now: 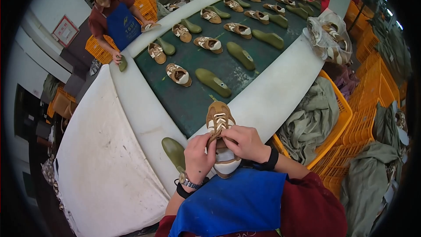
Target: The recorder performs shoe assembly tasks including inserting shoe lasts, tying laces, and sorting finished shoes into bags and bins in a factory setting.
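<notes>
A brown and white sneaker [218, 116] rests at the near edge of the white table, its toe pointing away from me. My left hand [197, 157] and my right hand [248, 142] are closed on the two sides of its collar, near the top of the white laces. Thumbs and fingers pinch the brown upper there; whether a lace end is also between them I cannot make out. Just left of my left hand lies a green shoe last [173, 152], partly hidden by that hand.
A green conveyor belt [153, 88] carries rows of sneakers [178, 75] and green lasts [213, 82]. At the far left a co-worker [115, 15] in a blue apron holds a last [123, 63]. An orange crate [335, 138] with grey-green cloth stands at right, below a plastic bag of shoes [329, 39].
</notes>
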### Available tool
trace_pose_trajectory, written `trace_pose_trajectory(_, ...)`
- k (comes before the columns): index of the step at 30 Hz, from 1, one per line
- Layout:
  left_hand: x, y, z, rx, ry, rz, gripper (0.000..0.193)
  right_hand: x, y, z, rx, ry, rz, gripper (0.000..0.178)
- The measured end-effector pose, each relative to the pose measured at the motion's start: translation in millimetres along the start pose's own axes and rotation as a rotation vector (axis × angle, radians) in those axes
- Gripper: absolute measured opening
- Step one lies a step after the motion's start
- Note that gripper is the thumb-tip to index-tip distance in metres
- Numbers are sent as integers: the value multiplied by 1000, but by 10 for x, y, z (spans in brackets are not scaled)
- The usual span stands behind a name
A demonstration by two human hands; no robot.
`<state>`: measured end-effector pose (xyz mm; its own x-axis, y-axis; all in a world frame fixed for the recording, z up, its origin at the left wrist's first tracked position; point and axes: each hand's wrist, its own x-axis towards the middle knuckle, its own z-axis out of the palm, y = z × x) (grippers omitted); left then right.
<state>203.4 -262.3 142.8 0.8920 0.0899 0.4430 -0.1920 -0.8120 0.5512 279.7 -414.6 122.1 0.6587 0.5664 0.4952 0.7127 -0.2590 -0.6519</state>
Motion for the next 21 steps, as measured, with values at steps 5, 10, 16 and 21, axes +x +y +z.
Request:
trace_pose_trajectory(5, -36, 75, 29, -249, 165, -183, 22, -7, -24, 47, 77, 48, 20, 13)
trace_pose_trajectory(10, -97, 19, 46, -212, 184, -117, 25, 18, -22, 20, 190, -2, 48, 12)
trace_pose_trajectory(16, -122, -14, 55, -255, 193, -161, 26, 0, 109, -66, 298, -305, -17, 13)
trace_pose_trajectory(21, -117, -92, 39, -290, 149, -219, 26, 0, 132, -34, 362, -288, -69, 12)
